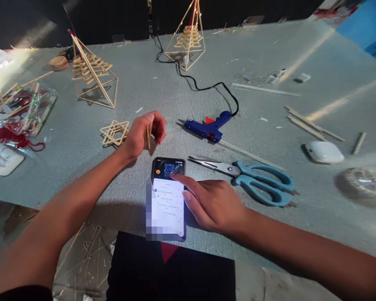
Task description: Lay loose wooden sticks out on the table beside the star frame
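Right hand on the phone; left hand holds thin sticks just beyond it.

The phone lies flat on the counter near its front edge, screen lit; its lower left part is blurred and the text is too small to read. Right-hand fingers spread narrow, forefinger tip touching the screen's upper right. Left-hand fingers curl closed around a few sticks, partly hidden by the palm; the count is unclear. Right of the phone: teal scissors, blades pointing toward it. Beyond the phone: blue glue gun, its black cord trailing away. Left of the left hand: flat stick star, partly covered by the wrist. Far beyond the phone: two stick pyramids, the farther one cut off at the top.
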Demonstrator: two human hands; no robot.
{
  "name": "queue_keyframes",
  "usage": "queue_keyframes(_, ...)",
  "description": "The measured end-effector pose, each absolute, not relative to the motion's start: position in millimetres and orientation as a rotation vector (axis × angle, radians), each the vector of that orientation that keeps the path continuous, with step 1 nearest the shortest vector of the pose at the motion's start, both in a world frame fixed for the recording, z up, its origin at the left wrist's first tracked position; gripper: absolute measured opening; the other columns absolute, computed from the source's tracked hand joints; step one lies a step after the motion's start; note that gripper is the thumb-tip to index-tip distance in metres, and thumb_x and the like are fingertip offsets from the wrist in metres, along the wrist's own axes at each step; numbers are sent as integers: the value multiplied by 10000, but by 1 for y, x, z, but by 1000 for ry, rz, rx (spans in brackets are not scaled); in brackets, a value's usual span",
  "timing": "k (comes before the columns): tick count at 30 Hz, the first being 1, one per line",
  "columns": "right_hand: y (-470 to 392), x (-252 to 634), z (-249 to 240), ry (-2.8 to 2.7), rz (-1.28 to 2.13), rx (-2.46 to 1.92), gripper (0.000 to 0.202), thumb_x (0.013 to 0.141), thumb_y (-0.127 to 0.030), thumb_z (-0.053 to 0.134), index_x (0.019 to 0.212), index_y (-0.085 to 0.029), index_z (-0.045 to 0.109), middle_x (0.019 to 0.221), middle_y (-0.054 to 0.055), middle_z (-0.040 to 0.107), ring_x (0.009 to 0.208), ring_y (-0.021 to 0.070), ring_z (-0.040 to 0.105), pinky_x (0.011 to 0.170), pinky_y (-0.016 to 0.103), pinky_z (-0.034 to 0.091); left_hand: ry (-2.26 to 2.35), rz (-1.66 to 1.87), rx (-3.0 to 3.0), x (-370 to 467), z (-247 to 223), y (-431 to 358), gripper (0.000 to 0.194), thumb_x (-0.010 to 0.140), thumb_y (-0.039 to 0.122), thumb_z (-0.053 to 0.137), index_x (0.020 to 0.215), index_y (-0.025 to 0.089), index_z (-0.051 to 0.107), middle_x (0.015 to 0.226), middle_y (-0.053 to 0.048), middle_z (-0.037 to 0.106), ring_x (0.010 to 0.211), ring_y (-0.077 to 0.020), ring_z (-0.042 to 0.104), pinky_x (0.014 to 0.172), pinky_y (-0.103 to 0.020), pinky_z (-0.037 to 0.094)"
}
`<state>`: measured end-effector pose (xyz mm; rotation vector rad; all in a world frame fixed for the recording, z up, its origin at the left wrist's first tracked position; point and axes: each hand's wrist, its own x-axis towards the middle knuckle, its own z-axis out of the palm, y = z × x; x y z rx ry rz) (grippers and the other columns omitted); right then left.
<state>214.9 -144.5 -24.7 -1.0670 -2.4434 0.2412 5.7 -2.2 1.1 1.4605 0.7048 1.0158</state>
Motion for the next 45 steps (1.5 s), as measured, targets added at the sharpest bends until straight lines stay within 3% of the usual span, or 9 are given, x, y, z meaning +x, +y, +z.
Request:
queue_keyframes(7,-144,215,-24,-2445,234,-1050,508,1097,-344,216,1316,-62,577,628,10,672,481,132,559,529,295,334,747,1073,1407,3,1,3,505,915,603,314,707,201,537,551,-30,541,501,-133,493,502,-268,408)
queue_keyframes(12,-145,217,-24,-2466,277,-1083,518,1091,-357,215,1344,-81,573,643,17,675,502,138,559,541,292,333,687,950,1466,4,0,2,467,895,583,386,723,186,563,582,-35,573,534,-132,524,540,-266,427)
queue_keyframes(17,-146,217,-24,-2480,295,-1107,521,1085,-348,220,1354,-81,578,635,20,659,516,142,551,556,294,328,798,1048,1360,3,2,6,542,931,606,251,697,200,524,550,-25,541,490,-131,497,505,-268,408)
queue_keyframes(23,-145,216,-24,-2455,264,-1090,515,1092,-350,219,1328,-69,580,617,13,658,489,129,544,537,284,312,669,907,1475,5,0,1,505,893,621,403,697,183,560,576,-38,576,520,-129,522,526,-265,422)
queue_keyframes(28,-145,217,-25,-2475,298,-1094,504,1081,-331,242,1354,-64,569,635,23,658,514,139,553,554,290,316,653,1010,1415,4,0,4,549,937,609,304,676,188,542,546,-30,547,497,-126,509,500,-258,411)
queue_keyframes(33,-145,217,-26,-2476,303,-1091,501,1074,-316,247,1358,-58,570,632,27,650,520,150,548,554,297,314,656,893,1435,5,0,2,556,930,630,364,688,175,571,577,-42,583,510,-124,529,528,-262,432)
queue_keyframes(38,-145,216,-25,-2464,255,-1089,502,1086,-339,240,1331,-63,581,621,20,659,500,140,555,542,289,314,684,985,1360,3,1,5,579,958,612,291,665,184,549,548,-38,557,485,-127,514,491,-260,401)
queue_keyframes(45,-145,216,-24,-2460,236,-1084,495,1093,-334,228,1324,-67,575,619,12,666,484,126,560,527,281,309,679,866,1449,6,1,0,569,895,689,379,700,185,557,591,-41,582,518,-128,523,517,-268,419)
